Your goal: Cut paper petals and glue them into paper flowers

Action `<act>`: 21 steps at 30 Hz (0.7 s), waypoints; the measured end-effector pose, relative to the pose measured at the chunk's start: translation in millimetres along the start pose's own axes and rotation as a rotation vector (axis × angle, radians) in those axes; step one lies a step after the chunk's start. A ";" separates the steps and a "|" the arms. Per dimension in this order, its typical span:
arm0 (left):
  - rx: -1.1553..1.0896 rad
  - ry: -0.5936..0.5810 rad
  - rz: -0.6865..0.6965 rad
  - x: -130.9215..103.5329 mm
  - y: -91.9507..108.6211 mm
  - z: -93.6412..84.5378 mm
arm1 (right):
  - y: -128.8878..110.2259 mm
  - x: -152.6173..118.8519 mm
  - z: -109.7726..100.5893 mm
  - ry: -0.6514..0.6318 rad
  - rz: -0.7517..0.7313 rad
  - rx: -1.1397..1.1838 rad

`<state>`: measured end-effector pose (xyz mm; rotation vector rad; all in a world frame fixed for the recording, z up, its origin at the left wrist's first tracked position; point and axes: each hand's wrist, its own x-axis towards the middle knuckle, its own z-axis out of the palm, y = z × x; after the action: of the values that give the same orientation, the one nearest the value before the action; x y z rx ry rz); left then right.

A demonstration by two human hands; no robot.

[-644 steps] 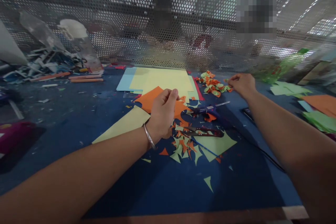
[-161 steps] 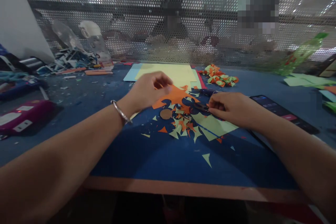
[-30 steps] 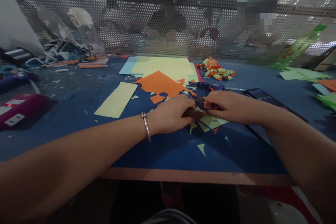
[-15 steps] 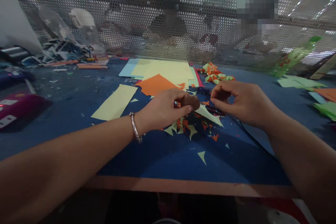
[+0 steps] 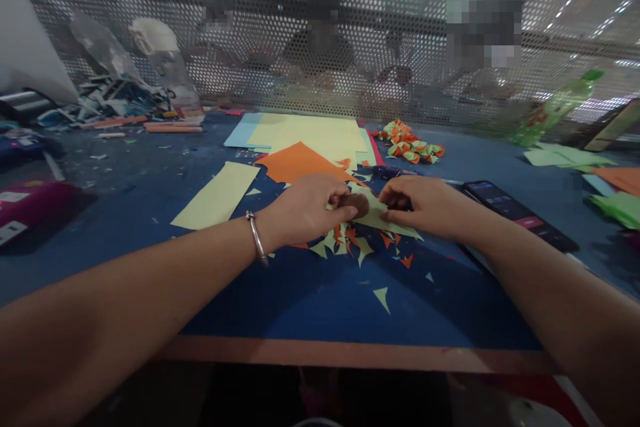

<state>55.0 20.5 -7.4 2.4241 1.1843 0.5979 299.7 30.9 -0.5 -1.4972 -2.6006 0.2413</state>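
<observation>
- The left hand (image 5: pixel 305 210) is pinching a small brown disc (image 5: pixel 353 202), fingers closed round it, and pressing it onto a pale yellow paper piece (image 5: pixel 383 219).
- The right hand (image 5: pixel 425 207) is lying just beside the disc, fingertips drawn together and pinning that same yellow piece flat; whether they are also gripping something small I cannot tell.
- Just below both sets of fingers a heap of orange and yellow offcuts (image 5: pixel 350 240) is lying, so a good deal of cutting looks done already.
- Just beyond the left fingers an orange sheet (image 5: pixel 300 163) is lying with a notched edge, and past it a stack of yellow sheets (image 5: pixel 315 133) looks uncut, so plenty seems left.
- Well beyond the right fingers a cluster of folded orange-green pieces (image 5: pixel 411 149) is sitting, seemingly finished work.
- To the outside of the right wrist a phone (image 5: pixel 517 213) is resting on the blue table (image 5: pixel 280 293).
</observation>
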 end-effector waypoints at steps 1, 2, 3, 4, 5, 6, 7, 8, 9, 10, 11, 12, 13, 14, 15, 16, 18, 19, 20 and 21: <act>0.031 -0.009 0.013 0.3 -0.8 1.0 | -0.7 0.4 1.1 0.012 0.016 0.025; 0.057 -0.015 0.024 0.7 -1.9 1.9 | -1.4 0.7 2.3 0.025 0.036 0.055; 0.075 -0.017 0.032 1.1 -3.2 2.7 | -2.0 1.0 3.5 0.037 0.060 0.087; 0.087 -0.013 0.038 1.7 -4.6 3.5 | -2.7 1.3 4.7 0.048 0.085 0.117; 0.098 -0.005 0.042 2.3 -5.9 4.2 | -3.3 1.8 6.0 0.059 0.105 0.141; 0.106 0.004 0.047 2.9 -7.3 4.8 | -4.0 2.2 7.2 0.071 0.119 0.158; 0.110 0.010 0.054 3.6 -8.6 5.4 | -4.6 2.8 8.3 0.083 0.125 0.167; 0.112 0.014 0.060 4.4 -9.8 6.0 | -5.1 3.3 9.3 0.094 0.127 0.169; 0.112 0.019 0.064 5.3 -11.0 6.6 | -5.5 3.9 10.0 0.105 0.126 0.167; 0.109 0.023 0.067 6.1 -12.0 7.0 | -5.8 4.4 10.5 0.113 0.124 0.162; 0.103 0.026 0.070 7.0 -12.9 7.3 | -5.9 4.8 10.7 0.118 0.122 0.157; 0.096 0.027 0.070 7.7 -13.7 7.5 | -6.0 5.2 10.7 0.122 0.119 0.149; 0.087 0.024 0.068 8.4 -14.2 7.5 | -5.9 5.5 10.6 0.124 0.116 0.137; 0.078 0.012 0.066 8.9 -14.5 7.3 | -5.7 5.7 10.3 0.124 0.112 0.121; 0.068 -0.007 0.064 9.2 -14.5 7.0 | -5.5 6.0 10.0 0.123 0.105 0.104; 0.059 -0.028 0.061 9.4 -14.2 6.6 | -5.2 6.2 9.8 0.121 0.099 0.087; 0.050 -0.053 0.063 9.5 -13.1 5.8 | -4.5 6.9 9.7 0.117 0.090 0.066; 0.049 -0.060 0.065 9.4 -12.3 5.4 | -4.1 7.4 9.9 0.117 0.087 0.065; 0.048 -0.064 0.063 9.4 -11.5 5.1 | -3.6 7.9 10.2 0.118 0.086 0.069; 0.047 -0.069 0.060 9.3 -10.7 4.9 | -3.1 8.4 10.5 0.119 0.085 0.075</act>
<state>55.8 33.4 -15.0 2.5061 1.1136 0.5050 290.9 35.9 -9.9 -1.5490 -2.4118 0.2472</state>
